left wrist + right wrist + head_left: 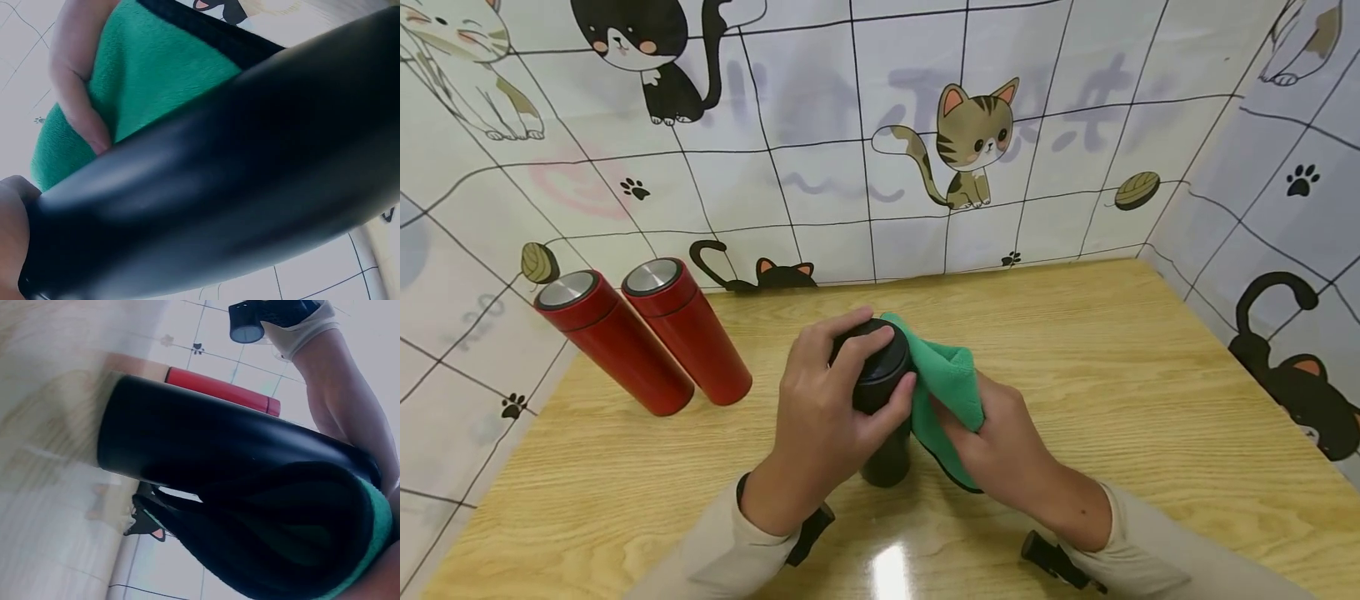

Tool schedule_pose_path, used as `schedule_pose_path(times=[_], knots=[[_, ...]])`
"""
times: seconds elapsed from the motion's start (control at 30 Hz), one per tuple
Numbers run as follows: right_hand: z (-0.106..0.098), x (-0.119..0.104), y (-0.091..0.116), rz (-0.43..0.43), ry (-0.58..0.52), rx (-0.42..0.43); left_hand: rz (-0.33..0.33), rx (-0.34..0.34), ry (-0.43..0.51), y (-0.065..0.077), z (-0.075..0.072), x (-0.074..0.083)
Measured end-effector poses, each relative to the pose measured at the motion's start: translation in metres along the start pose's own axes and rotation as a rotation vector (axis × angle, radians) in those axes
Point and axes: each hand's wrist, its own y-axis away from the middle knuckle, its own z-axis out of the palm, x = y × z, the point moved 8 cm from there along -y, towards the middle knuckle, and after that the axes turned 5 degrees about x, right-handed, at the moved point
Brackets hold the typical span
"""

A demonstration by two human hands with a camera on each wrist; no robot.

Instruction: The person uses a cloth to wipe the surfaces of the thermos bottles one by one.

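Note:
A black thermos bottle (887, 462) stands roughly upright in front of me, its base close to the wooden table. My left hand (820, 404) grips it from above, fingers and thumb curled round the dark lid (883, 362). A green cloth (951, 379) with a black underside (281, 519) is gripped in my right hand (1011, 446). The cloth lies along the right side of the bottle, near its upper part. In the left wrist view, the smooth dark body (219, 175) of the bottle fills the middle, with a finger (81, 112) over the green cloth behind it.
Two red thermos bottles (617, 346) with silver-topped lids stand side by side at the left of the table (1120, 358). A white cloth or sheet (820, 192) printed with cats and grid lines rises behind the table and along both sides. Both wrists carry small black cameras.

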Motion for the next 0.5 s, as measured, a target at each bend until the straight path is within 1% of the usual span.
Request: schedule_pose_path(times=[0.07, 0.13, 0.3, 0.37, 0.43, 0.5], knots=[[-0.002, -0.001, 0.000, -0.006, -0.011, 0.015, 0.009, -0.003, 0.001, -0.001, 0.000, 0.001], [-0.001, 0.000, 0.001, -0.010, -0.009, 0.005, 0.011, -0.003, 0.012, -0.001, -0.001, 0.001], [0.013, 0.005, 0.005, -0.021, 0.041, -0.097, 0.005, 0.004, 0.033, -0.002, -0.004, 0.002], [0.015, 0.005, 0.006, -0.025, 0.050, -0.117, 0.003, 0.001, 0.038, -0.002, -0.005, 0.002], [0.013, 0.004, 0.006, -0.015, 0.043, -0.100, 0.007, -0.002, 0.042, -0.002, -0.005, 0.003], [0.008, 0.001, 0.005, -0.020, 0.033, -0.064, 0.014, -0.002, 0.043, -0.003, -0.006, 0.005]])
